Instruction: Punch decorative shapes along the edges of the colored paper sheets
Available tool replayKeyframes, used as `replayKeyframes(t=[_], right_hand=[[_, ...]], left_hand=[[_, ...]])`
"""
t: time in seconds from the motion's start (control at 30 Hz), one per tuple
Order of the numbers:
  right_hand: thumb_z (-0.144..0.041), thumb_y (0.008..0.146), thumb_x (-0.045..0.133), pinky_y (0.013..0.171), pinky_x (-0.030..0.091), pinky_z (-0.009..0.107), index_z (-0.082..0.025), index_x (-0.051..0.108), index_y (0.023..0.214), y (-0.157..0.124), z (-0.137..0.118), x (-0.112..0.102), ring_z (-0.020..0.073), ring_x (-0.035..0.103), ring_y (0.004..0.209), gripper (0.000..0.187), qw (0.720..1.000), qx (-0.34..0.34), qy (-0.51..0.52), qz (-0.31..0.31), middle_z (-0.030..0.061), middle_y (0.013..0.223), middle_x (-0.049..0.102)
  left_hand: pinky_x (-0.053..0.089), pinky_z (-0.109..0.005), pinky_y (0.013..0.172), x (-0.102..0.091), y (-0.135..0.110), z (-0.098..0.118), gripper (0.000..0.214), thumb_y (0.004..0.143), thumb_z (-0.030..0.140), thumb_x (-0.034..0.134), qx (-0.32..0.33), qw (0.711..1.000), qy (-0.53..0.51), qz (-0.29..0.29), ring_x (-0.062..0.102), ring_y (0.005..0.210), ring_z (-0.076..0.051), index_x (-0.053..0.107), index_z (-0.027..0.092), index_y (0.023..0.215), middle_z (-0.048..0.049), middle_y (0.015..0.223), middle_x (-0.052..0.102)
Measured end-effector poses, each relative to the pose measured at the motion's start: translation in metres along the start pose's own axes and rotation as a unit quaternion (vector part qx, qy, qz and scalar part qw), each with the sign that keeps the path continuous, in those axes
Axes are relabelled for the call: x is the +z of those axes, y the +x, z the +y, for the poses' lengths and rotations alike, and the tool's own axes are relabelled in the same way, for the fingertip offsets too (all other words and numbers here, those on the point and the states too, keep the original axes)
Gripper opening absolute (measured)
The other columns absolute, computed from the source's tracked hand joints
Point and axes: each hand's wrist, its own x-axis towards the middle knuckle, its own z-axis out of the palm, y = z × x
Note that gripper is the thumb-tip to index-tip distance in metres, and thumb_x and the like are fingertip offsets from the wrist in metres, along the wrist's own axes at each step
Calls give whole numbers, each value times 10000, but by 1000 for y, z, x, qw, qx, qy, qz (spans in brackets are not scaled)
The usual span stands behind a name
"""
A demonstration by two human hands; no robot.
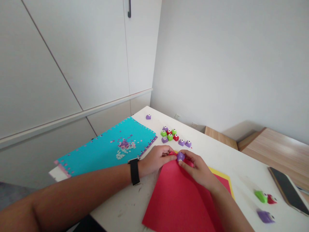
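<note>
While the turquoise paper sheet (103,154) already bears punched holes along its edges beside scattered paper confetti (125,146), the right hand (198,170) clenches a small purple plastic craft punch (180,157) on the far edge of the largely unholed red paper sheet (178,199), which the left hand (156,158) grips.

The left forearm (79,195) stretches in from the lower left, almost level across the view, and its wrist (142,168) carries the left hand (156,158) rightward. The right hand (196,169) rises from the lower right on its forearm (229,209). Both hands sit close together, with the left fingers (169,153) and right fingers (187,159) curled inward in a tight pinch.
</note>
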Motion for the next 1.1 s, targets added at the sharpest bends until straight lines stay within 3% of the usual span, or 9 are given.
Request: replayKeyframes(t=[0.57, 1.1], right_hand=[[-296, 949, 615, 971, 459, 368, -234, 649, 1127, -1, -2, -9, 235, 627, 1043, 192, 999, 2, 34, -30, 29, 1091, 697], [-396, 955, 599, 956, 473, 373, -241, 676, 1095, -1, 3, 1, 256, 639, 1023, 223, 1000, 6, -4, 15, 38, 1075, 719]], left_hand=[[503, -281, 740, 0, 0, 4, 307, 904, 444, 699, -3, 1000, 2, 1, 699, 854, -201, 704, 157, 1013, -60, 950, 756], [518, -287, 767, -3, 0, 3, 298, 909, 439, 681, -13, 1000, 1, 1, 709, 887, -208, 701, 166, 1025, -63, 991, 768]])
